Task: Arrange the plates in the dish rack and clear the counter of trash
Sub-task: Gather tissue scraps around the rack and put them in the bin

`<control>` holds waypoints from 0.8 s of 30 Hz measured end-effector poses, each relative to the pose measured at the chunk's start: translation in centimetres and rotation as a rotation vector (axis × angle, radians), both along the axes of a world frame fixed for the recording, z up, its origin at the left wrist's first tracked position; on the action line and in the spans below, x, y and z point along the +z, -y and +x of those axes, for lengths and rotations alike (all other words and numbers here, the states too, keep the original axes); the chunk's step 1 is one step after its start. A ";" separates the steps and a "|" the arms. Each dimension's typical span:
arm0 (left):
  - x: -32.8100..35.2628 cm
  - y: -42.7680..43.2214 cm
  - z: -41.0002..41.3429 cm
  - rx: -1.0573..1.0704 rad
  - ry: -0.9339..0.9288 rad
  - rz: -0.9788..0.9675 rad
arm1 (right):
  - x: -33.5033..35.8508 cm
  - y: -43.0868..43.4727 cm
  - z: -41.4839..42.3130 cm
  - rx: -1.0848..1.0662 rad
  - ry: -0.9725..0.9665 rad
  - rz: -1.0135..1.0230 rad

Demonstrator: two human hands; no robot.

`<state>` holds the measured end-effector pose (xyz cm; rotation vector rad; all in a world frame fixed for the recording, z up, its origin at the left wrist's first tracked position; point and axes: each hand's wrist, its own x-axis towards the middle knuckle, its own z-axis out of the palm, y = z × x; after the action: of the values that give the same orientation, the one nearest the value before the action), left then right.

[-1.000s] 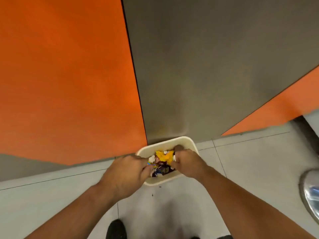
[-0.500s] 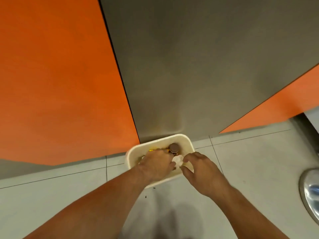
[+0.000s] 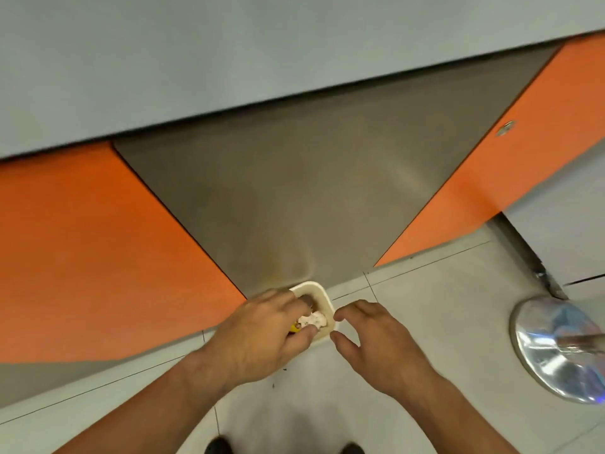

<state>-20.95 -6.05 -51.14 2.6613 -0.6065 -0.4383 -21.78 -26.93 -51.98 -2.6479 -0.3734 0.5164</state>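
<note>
A small cream bin [image 3: 323, 293] stood on the tiled floor [image 3: 442, 306], just below the centre of the view and against the foot of a brushed steel panel [image 3: 311, 191]. The left hand [image 3: 262, 332] covered most of the bin's mouth from its 8 o'clock side, with the fingers curled down into it and the thumb lying against a crumpled white paper [image 3: 313, 319]. A yellow scrap [image 3: 294, 328] showed just beside that paper, at its 9 o'clock. Whether this hand's grip had closed on the trash or only rested on it could not be told, since the fingertips were hidden inside.

The right hand [image 3: 376, 342] hung at the bin's 4 o'clock, just beside the rim. Its grip was loose and held nothing — the fingers were gently bent and the thumb stood apart.

Orange panels flanked the steel one at 9 o'clock [image 3: 98, 250] and at 2 o'clock [image 3: 523, 165]. The grey underside of the table [image 3: 294, 44] filled the 12 o'clock band. A shiny chrome disc [image 3: 556, 352] lay on the floor at 4 o'clock, well apart from the hands. Two dark shoe tips [image 3: 217, 447] showed at 6 o'clock.
</note>
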 end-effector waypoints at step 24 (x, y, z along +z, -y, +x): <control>40.1 4.7 -1.9 0.155 0.355 -0.214 | 40.6 8.5 1.5 -0.029 0.363 0.081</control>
<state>-22.86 -10.76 -10.99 2.5674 -0.5081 0.1410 -20.24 -35.44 -11.35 -2.6584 -0.4507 0.0067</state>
